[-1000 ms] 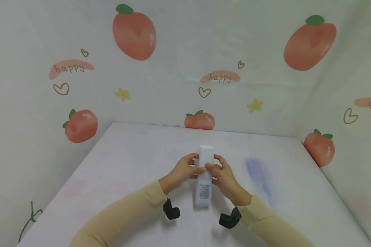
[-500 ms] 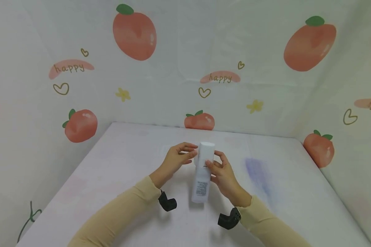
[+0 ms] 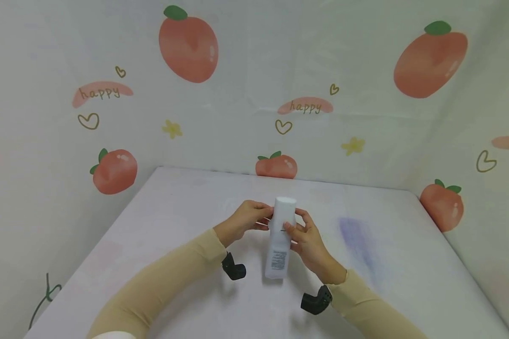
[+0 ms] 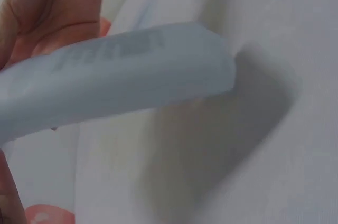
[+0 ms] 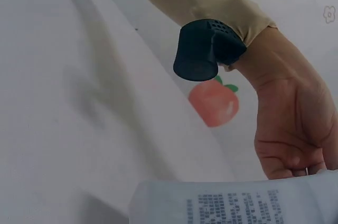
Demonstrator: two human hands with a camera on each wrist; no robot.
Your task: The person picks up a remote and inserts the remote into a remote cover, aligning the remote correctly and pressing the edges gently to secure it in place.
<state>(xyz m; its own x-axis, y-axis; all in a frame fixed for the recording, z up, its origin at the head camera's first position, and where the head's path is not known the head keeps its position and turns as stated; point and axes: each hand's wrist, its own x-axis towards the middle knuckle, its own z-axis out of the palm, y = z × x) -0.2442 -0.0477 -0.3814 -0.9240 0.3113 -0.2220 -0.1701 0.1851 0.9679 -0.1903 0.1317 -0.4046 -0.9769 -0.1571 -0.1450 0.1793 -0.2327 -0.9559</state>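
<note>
A white bottle (image 3: 279, 249) with a tall white cap (image 3: 284, 209) and grey printed text low on its side is held up over the table, its base tilted toward the person. My right hand (image 3: 311, 242) grips it around the middle, thumb on the front and fingers behind. At the cap's left side, my left hand (image 3: 246, 221) holds the edge with thumb and bent fingers; their tips are partly hidden. The left wrist view has the lower bottle (image 4: 127, 76) close up. In the right wrist view, the printed bottle (image 5: 232, 203) crosses below the left hand (image 5: 293, 118).
The white table (image 3: 186, 202) bears a faint purple patch (image 3: 358, 242) to the right. Behind it hangs a pale curtain (image 3: 246, 61) with printed fruit. A black wrist camera (image 3: 233, 267) juts from the left cuff, another black camera (image 3: 316, 300) from the right.
My left hand came off the bottle's front, moved left and up with fingers spread, then returned to the cap's side. The bottle tilted slightly while my right hand kept its grip.
</note>
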